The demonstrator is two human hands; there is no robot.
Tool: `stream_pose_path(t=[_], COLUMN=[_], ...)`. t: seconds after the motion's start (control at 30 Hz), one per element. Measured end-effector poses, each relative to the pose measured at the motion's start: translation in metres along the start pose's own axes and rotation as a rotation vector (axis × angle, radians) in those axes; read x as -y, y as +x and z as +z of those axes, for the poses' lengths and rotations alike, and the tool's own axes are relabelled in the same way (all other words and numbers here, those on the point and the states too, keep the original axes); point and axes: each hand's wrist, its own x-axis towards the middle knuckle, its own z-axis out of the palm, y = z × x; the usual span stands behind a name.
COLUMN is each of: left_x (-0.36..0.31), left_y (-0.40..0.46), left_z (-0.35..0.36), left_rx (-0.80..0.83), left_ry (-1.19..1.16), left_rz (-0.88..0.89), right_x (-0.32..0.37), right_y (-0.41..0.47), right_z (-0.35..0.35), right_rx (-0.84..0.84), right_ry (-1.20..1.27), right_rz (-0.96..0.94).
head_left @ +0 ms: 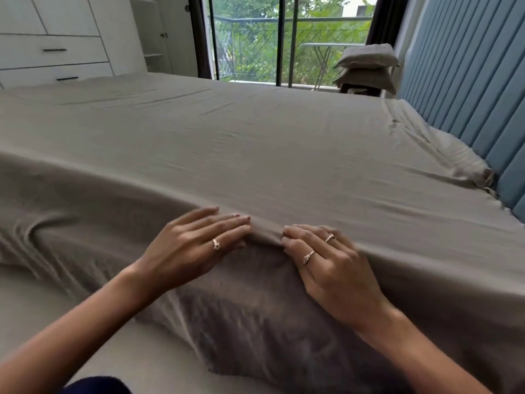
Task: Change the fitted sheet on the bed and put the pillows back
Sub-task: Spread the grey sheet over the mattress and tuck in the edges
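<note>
A grey-beige fitted sheet [255, 143] covers the top of the bed and drapes over the near edge. My left hand [196, 245] lies flat on the sheet at that near edge, fingers straight and pointing right. My right hand [326, 260] rests just beside it, its fingertips bent into a small fold of the sheet between the two hands. Below the hands the sheet hangs loose and rumpled over the mattress side. Two grey pillows [366, 64] are stacked on a stool at the far right by the window.
A blue padded headboard [466, 89] runs along the right side. White drawers and a wardrobe [56, 49] stand at the far left. A glass balcony door [284, 38] with dark curtains is beyond the bed. Pale floor [42, 302] shows lower left.
</note>
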Motion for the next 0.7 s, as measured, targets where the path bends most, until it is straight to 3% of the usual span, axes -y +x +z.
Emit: stream_pose_path(t=[0.17, 0.3, 0.37, 0.5, 0.6, 0.7], left_x=[-0.010, -0.033, -0.045, -0.055, -0.060, -0.065], left_y=[0.027, 0.035, 0.030, 0.018, 0.004, -0.028], left_z=[-0.005, 0.006, 0.020, 0.035, 0.034, 0.034], left_rx=[0.079, 0.258, 0.347, 0.394, 0.429, 0.522], left_ry=[0.017, 0.029, 0.043, 0.141, 0.182, 0.128], left_rz=[-0.061, -0.096, -0.143, -0.168, -0.119, 0.045], right_x=[-0.006, -0.013, -0.011, -0.006, -0.007, -0.004], right_y=[-0.017, -0.038, -0.051, -0.095, -0.111, -0.116], right_z=[-0.028, -0.040, -0.035, -0.017, -0.014, -0.015], right_rx=[-0.028, 0.019, 0.098, 0.303, 0.423, 0.517], right_ry=[0.176, 0.055, -0.066, -0.220, -0.095, 0.081], right_rz=[0.112, 0.169, 0.183, 0.026, -0.067, -0.081])
